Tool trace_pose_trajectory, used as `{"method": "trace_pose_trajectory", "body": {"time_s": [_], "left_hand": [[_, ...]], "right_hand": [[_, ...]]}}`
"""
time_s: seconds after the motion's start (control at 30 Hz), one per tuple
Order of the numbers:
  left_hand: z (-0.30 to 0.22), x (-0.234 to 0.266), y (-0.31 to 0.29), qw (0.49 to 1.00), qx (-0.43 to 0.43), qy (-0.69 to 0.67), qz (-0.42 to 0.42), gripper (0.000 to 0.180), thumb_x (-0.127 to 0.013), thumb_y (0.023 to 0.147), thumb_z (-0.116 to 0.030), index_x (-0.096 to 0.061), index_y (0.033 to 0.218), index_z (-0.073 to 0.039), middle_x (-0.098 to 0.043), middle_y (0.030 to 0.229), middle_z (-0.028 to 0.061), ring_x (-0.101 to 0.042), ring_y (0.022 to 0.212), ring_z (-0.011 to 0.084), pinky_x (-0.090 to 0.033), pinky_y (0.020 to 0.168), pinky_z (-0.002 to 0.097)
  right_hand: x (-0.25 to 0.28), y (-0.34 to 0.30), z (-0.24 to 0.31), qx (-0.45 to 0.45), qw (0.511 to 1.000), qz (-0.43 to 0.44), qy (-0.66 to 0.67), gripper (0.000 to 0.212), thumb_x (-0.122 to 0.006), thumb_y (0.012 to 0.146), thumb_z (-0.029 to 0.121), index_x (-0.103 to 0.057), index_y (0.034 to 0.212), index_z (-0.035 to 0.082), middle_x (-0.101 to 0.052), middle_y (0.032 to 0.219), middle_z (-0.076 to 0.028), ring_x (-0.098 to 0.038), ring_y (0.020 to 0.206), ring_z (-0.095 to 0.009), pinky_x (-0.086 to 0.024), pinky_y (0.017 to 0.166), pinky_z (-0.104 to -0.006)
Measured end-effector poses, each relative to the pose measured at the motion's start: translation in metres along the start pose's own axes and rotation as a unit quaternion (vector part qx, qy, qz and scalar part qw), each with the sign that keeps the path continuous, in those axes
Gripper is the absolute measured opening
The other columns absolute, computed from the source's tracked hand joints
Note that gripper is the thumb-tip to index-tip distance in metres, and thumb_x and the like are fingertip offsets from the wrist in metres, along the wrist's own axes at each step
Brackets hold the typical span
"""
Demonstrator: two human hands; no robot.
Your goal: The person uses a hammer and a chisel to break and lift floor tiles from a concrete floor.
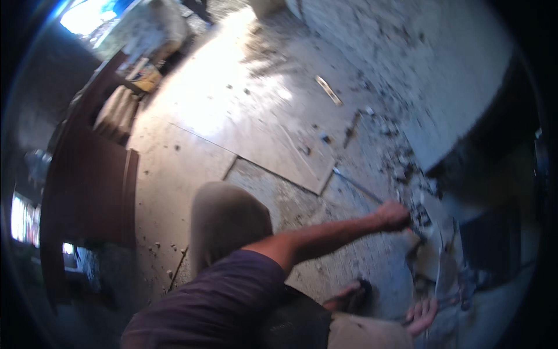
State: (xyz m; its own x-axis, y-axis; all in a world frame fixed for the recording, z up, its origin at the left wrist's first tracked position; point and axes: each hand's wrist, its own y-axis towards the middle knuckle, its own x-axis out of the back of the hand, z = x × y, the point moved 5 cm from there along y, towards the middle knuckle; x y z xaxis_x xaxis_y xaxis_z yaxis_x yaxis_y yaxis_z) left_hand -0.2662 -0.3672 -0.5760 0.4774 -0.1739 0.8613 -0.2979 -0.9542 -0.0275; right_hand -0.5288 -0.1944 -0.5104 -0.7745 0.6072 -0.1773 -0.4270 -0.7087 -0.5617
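My left arm reaches across to the right, over my bent knee. My left hand (394,216) is a closed fist around a long thin metal chisel (359,187), whose far tip lies near the broken edge of the floor tiles (279,148). Low on the right, the curled fingers of my right hand (422,316) grip the handle of what looks like a hammer (453,300); its head is blurred against the rubble. Broken slabs (429,259) lie between the two hands.
Rubble (401,168) runs along the foot of the pale wall (424,87) on the right. A yellowish strip (329,90) lies on the floor ahead. To the left stand a brown wooden panel (93,180) and sack-like bundles (118,110). My foot (347,296) is below my arm.
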Motion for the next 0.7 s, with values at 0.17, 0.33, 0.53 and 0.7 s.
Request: {"method": "trace_pose_trajectory", "body": {"time_s": [0.17,0.33,0.53,0.7], "left_hand": [[-0.009,0.005,0.001,0.998,0.042,-0.014,0.045,0.022,-0.061,0.081,-0.028,-0.07,0.072,-0.009,-0.067,0.071,0.015,-0.067,0.067,0.0339,-0.051,0.06,0.046],[-0.007,-0.004,0.005,1.0,0.0,0.004,0.018,0.029,-0.062,0.084,-0.034,-0.069,0.073,-0.008,-0.065,0.067,0.017,-0.065,0.065,0.0366,-0.05,0.059,0.047],[-0.002,-0.007,0.003,1.0,0.005,0.0,0.006,0.027,-0.062,0.085,-0.033,-0.07,0.073,-0.009,-0.064,0.065,0.0156,-0.065,0.063,0.0364,-0.049,0.057,0.0473],[-0.006,-0.006,0.004,1.0,0.002,0.003,0.01,0.021,-0.063,0.082,-0.029,-0.07,0.073,-0.011,-0.064,0.063,0.0147,-0.064,0.061,0.0355,-0.048,0.055,0.0464]], "right_hand": [[-0.048,0.003,-0.036,-0.078,0.991,0.107,0.022,0.022,-0.059,0.089,0.028,-0.044,0.077,0.017,-0.03,0.062,0.007,-0.027,0.046,-0.004,-0.026,0.038,-0.0224],[-0.038,-0.017,-0.042,-0.148,0.975,0.167,-0.021,0.013,-0.06,0.088,0.02,-0.047,0.088,0.015,-0.03,0.063,0.007,-0.028,0.045,-0.004,-0.027,0.037,-0.0225],[-0.02,-0.021,0.002,-0.022,1.0,0.004,-0.007,0.018,-0.059,0.089,0.023,-0.044,0.08,0.017,-0.029,0.063,0.009,-0.027,0.045,-0.003,-0.027,0.037,-0.0219],[-0.054,-0.006,-0.021,-0.03,0.992,0.121,0.035,0.022,-0.061,0.088,0.024,-0.043,0.079,0.017,-0.027,0.061,0.008,-0.026,0.046,-0.004,-0.025,0.038,-0.0222]]}}
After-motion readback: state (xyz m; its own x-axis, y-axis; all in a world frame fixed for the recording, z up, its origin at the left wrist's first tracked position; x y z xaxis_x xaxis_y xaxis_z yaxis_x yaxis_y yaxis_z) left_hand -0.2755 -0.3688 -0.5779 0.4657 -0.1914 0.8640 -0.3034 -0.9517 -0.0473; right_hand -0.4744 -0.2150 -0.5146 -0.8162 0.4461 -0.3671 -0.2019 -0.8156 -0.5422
